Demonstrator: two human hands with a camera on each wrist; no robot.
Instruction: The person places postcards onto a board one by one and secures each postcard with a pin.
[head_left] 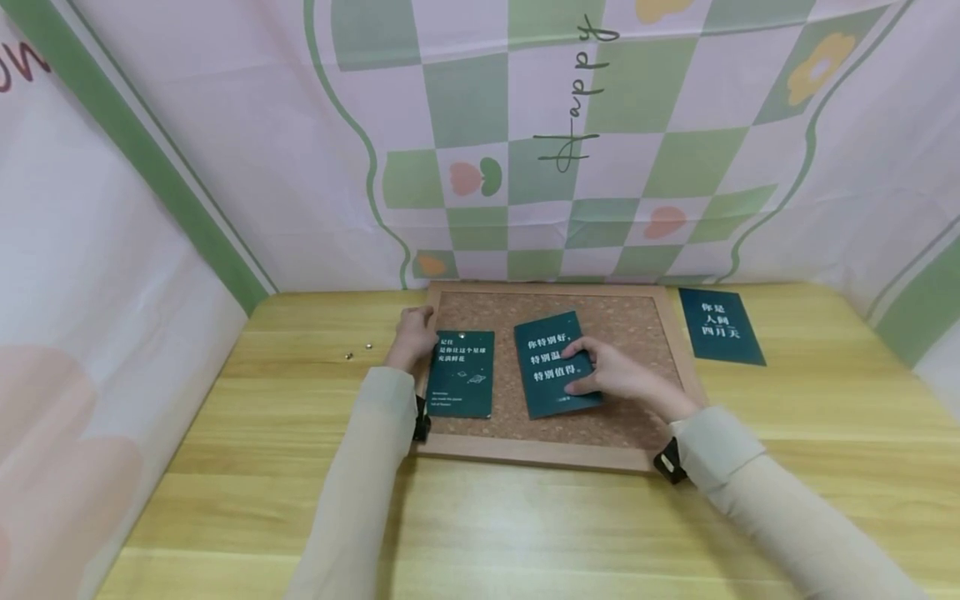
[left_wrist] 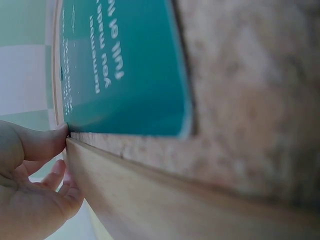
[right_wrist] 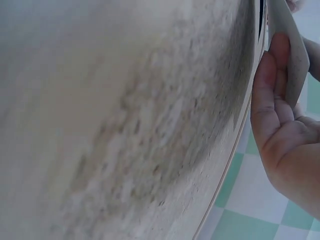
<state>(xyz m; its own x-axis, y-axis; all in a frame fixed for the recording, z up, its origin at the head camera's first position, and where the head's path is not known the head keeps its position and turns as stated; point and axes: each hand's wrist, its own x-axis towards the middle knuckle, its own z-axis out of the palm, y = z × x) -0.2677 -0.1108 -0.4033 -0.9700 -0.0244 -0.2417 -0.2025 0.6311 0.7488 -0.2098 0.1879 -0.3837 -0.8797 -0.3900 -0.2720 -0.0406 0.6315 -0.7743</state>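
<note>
A cork board (head_left: 504,400) in a light wooden frame lies on the table. My left hand (head_left: 411,337) grips its left edge; in the left wrist view the thumb rests where frame and card meet, with the other fingers (left_wrist: 55,175) along the frame's outer side. A dark green card (head_left: 461,387) with white writing lies on the cork beside that hand, with a small shiny pin (head_left: 461,336) at its top. My right hand (head_left: 618,371) pinches a second green card (head_left: 546,379) over the board, tilted slightly, with fingers (right_wrist: 265,75) behind it in the right wrist view.
A third green card (head_left: 722,327) lies on the wooden table (head_left: 525,533), right of the board. Two small shiny pins (head_left: 368,346) lie left of the board. Behind the table hangs a checked green and white cloth (head_left: 540,208); another cloth (head_left: 112,292) hangs at the left.
</note>
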